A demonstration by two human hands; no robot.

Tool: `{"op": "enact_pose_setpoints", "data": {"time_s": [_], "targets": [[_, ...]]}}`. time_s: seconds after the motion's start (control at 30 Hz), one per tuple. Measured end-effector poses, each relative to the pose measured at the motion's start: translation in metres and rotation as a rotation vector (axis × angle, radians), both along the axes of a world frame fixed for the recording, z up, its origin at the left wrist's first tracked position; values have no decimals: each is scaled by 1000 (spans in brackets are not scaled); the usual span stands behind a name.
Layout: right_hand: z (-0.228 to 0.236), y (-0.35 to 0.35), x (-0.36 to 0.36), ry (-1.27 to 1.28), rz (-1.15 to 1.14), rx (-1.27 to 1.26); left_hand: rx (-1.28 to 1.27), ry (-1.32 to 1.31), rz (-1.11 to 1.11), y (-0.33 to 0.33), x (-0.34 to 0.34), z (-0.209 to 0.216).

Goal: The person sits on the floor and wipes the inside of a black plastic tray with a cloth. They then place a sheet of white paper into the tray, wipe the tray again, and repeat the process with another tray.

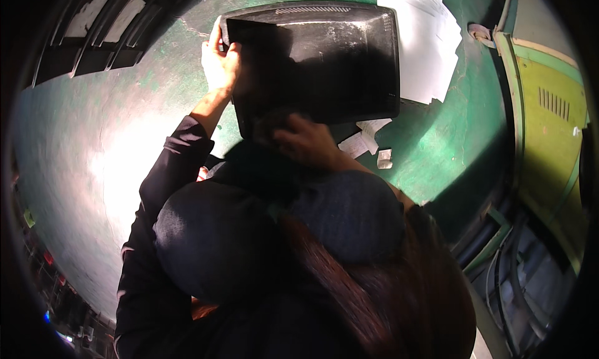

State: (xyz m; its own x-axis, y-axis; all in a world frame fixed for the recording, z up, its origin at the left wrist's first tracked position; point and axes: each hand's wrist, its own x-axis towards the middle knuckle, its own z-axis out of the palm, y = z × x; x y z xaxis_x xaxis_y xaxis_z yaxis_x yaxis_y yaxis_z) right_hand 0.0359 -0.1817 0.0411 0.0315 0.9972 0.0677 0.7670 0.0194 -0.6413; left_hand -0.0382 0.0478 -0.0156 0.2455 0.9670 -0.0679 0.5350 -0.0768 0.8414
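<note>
A large black plastic casing (349, 66), shaped like a shallow tray with vent slots along its far edge, lies tilted in front of my knees. Pale dust or scuffs mark its inner face. My left hand (219, 64) grips the casing's left edge, the thumb on the inner side and the fingers round the outside. Low at the near edge, in deep shadow, is my right hand (306, 139), its fingers bent and smeared by motion. Whether it holds anything there is hidden by the dark.
White paper sheets (430, 53) are spread right of the casing on the green floor (437, 153). Smaller scraps (365, 140) lie nearer. A yellow-green metal cabinet (543, 109) stands at the right, with dark cables (515, 284) below. Black slatted parts (93, 31) occupy the upper left.
</note>
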Motion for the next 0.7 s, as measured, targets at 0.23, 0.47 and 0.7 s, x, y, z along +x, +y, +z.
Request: {"op": "enact_pose_setpoints", "data": {"time_s": [0.23, 0.47, 0.7], "targets": [[7, 42, -23, 36, 78, 64, -295, -535, -33, 3, -3, -5], [-8, 143, 4, -232, 59, 103, -1063, -1012, 113, 16, -34, 4], [6, 210, 32, -397, -13, -7, -1032, -1015, 53, 9, -33, 13]]}}
